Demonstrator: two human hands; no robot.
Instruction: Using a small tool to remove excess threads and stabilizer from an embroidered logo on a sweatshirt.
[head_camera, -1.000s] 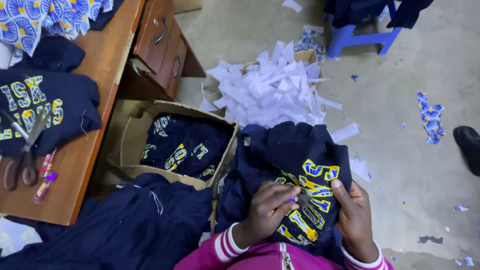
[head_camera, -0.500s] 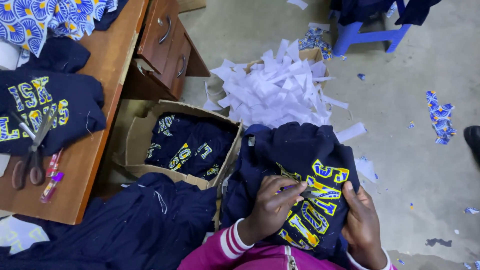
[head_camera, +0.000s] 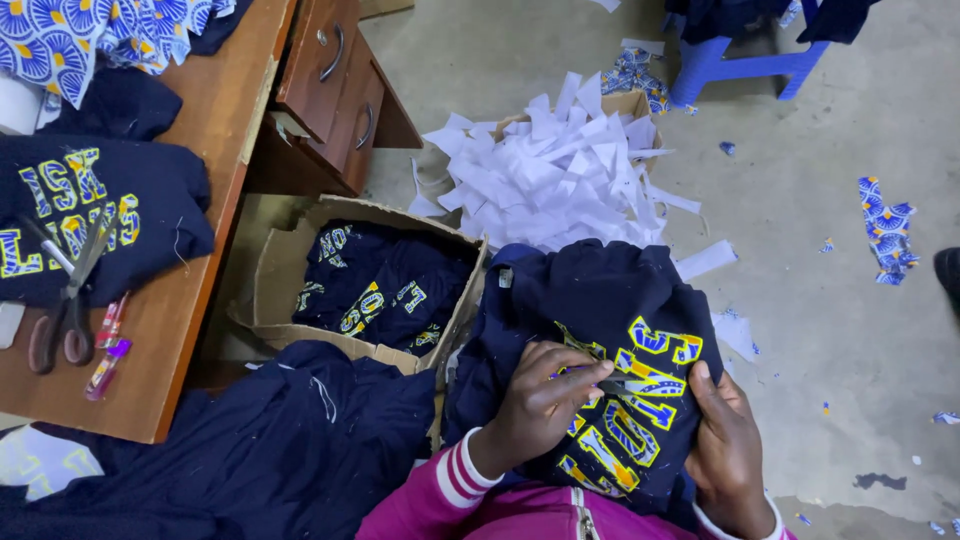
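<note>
A navy sweatshirt (head_camera: 590, 310) with yellow and blue letters lies across my lap. My left hand (head_camera: 538, 402), in a pink sleeve with white stripes, rests on the letters and pinches a small thin tool (head_camera: 618, 385) whose tip lies on the stitched lettering. My right hand (head_camera: 726, 452) grips the sweatshirt's right edge, with the thumb on top of the cloth beside the letters.
An open cardboard box (head_camera: 290, 260) of similar navy garments stands to the left. A heap of white paper strips (head_camera: 545, 175) lies beyond. A wooden desk (head_camera: 210, 160) holds scissors (head_camera: 62, 320), pens and another sweatshirt. More navy cloth (head_camera: 270, 440) is piled on the floor, and a blue stool (head_camera: 740, 65) stands far off.
My left hand has shifted slightly up and right across the letters with the tool. My right hand keeps its grip on the sweatshirt.
</note>
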